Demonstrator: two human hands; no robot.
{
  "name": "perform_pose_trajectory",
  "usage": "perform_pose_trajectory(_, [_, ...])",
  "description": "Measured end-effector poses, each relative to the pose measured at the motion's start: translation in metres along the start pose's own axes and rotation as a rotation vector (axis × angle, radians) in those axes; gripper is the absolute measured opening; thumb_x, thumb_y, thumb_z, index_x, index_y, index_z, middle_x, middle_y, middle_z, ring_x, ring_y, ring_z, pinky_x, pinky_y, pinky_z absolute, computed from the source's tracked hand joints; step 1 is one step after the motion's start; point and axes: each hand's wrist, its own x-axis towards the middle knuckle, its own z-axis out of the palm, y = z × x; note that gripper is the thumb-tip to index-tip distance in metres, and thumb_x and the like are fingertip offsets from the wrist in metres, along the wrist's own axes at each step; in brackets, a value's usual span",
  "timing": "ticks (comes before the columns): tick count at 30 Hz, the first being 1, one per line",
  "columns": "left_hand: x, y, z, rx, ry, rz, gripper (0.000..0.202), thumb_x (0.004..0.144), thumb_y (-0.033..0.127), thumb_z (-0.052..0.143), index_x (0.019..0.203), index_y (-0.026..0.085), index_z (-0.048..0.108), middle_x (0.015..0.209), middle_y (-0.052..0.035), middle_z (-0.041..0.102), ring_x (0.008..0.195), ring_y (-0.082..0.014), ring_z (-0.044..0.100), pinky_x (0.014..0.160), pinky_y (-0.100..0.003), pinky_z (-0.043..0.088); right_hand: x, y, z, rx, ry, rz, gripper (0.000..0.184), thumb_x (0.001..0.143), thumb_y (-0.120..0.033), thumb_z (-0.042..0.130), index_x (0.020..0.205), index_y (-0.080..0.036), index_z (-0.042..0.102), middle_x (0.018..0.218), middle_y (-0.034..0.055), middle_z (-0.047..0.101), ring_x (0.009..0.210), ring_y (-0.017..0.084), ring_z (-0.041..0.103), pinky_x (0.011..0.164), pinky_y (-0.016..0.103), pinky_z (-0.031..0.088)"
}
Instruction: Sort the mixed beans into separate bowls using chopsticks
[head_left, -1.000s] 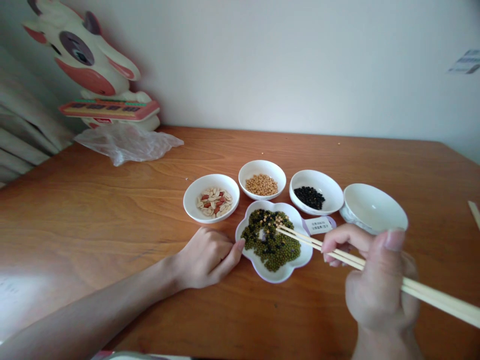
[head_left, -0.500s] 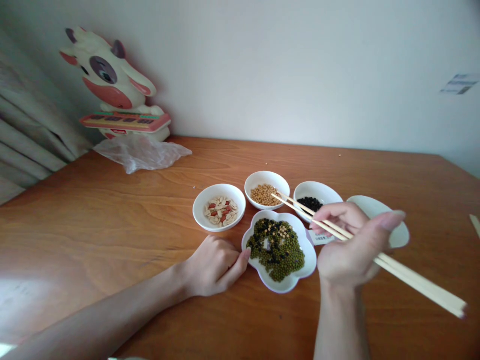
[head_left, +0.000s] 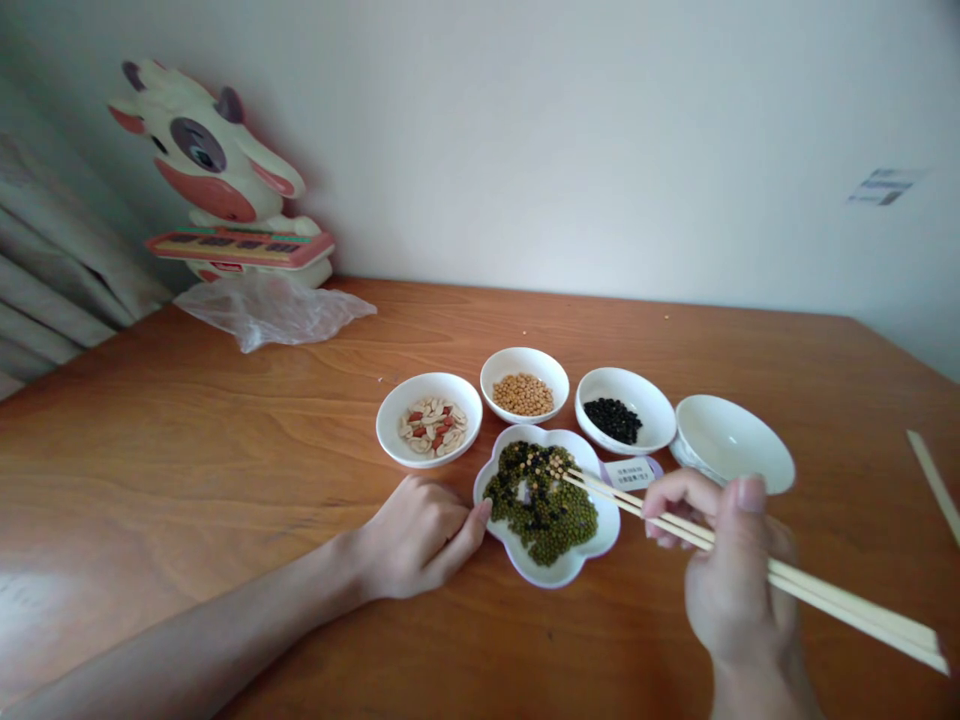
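Note:
My right hand [head_left: 739, 560] is closed around a pair of wooden chopsticks [head_left: 660, 515]. Their tips reach the yellow beans in a flower-shaped dish [head_left: 551, 577]; whether they pinch a bean is too small to tell. Mung beans [head_left: 562, 525] fill most of that dish, with black beans and a few yellow ones among them. My left hand [head_left: 424, 535] rests on the table with its fingers curled, thumb and finger at the dish's left rim. Behind the dish stand white bowls of peanuts [head_left: 433, 428], yellow soybeans [head_left: 523, 395] and black beans [head_left: 613, 420].
A white bowl [head_left: 731, 440] with nothing in it stands at the right, near a labelled handle [head_left: 630, 473] of the dish. A cow-shaped toy keyboard [head_left: 232, 200] and a plastic bag [head_left: 270, 315] sit at the back left. A pale stick [head_left: 934, 480] lies far right.
My right hand has moved right and toward me, and the chopstick tips have come from the soybean bowl to the flower-shaped dish. My left hand stays at the rim. The view has shifted slightly.

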Motion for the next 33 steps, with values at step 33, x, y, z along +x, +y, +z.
perform_pose_trajectory(33, [0.001,0.002,-0.003,0.028,0.008,0.027,0.055,0.115,0.023,0.032,0.063,0.019,0.051,0.059,-0.0038,0.063,0.048,-0.0117,0.051,0.055,-0.037,0.026,-0.007,-0.027,0.020,0.052,0.016,0.014,0.077,0.110,-0.068,0.025,0.065,-0.021,0.067,0.058,0.0030,0.058,0.059,0.016,0.052,0.056,0.031,0.039])
